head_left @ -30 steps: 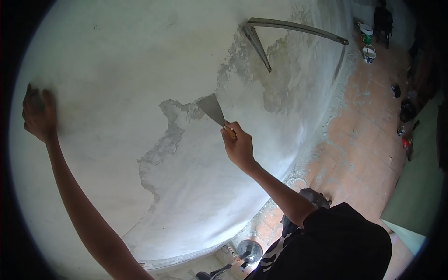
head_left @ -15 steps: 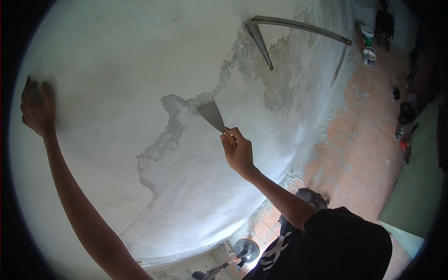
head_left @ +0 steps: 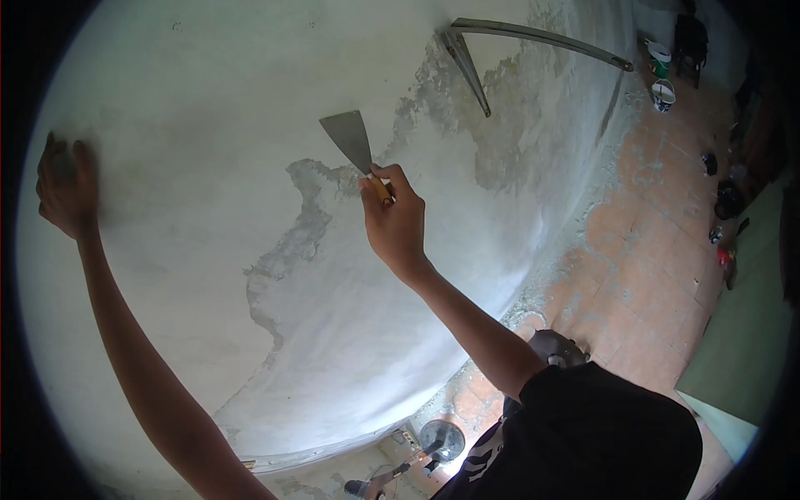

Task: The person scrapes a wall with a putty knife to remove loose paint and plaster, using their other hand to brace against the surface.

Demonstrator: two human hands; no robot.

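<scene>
My right hand [head_left: 395, 218] grips the yellowish handle of a putty knife [head_left: 347, 140], its wide grey blade pointing up and a little left. The blade overlaps the pale wall [head_left: 208, 133] just above the upper edge of a rough grey patch [head_left: 308, 217] where the surface has come away. At the far left my left hand [head_left: 68, 190] rests against the wall, fingers apart and slightly bent, holding nothing. Its arm stretches up from the bottom of the view.
A metal bracket [head_left: 542, 37] juts from the wall at upper right. Two buckets [head_left: 663, 96] and a dark chair [head_left: 690, 46] stand at the far end of the tiled floor [head_left: 642, 225], which has debris along the wall. A green board [head_left: 746, 333] lies at right.
My right hand has moved up and left with the putty knife, whose blade has gone from the patch's edge to the smoother wall above. My left hand stays in place.
</scene>
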